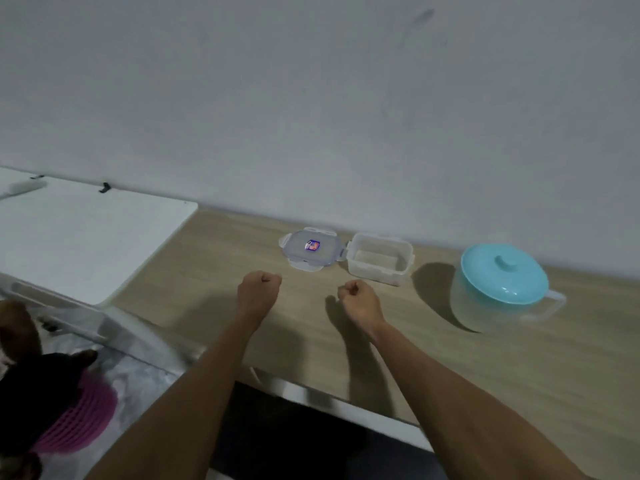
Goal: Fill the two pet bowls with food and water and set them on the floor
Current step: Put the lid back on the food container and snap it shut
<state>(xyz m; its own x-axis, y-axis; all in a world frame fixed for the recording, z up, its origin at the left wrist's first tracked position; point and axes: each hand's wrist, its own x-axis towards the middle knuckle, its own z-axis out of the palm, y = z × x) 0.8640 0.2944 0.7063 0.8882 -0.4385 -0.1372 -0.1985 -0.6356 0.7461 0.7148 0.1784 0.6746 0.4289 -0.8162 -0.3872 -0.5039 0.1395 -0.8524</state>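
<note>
Both forearms are stretched forward over a light wooden tabletop (214, 258) that runs along a pale grey wall (311, 98). The left hand (259, 293) is curled into a fist with nothing held in it, and the right hand (358, 301) is likewise clenched and empty; the two fists are held side by side, apart from each other, and their shadows are cast on the wood below.

Just beyond the fists, near the wall, a clear plastic food container (380, 258) is seen standing open, with a thin pale layer on its bottom. Its snap-lock lid (311, 250), marked by a small sticker, is laid flat just to its left, almost touching it. Further right, well apart from the hands, a translucent water jug (498, 299) with a turquoise lid is stood upright, its handle turned to the right.

A white board (86, 237) is laid on the left end of the tabletop. At the lower left, a pink ribbed object (83, 420) is partly seen, blurred. The two pet bowls cannot be made out.
</note>
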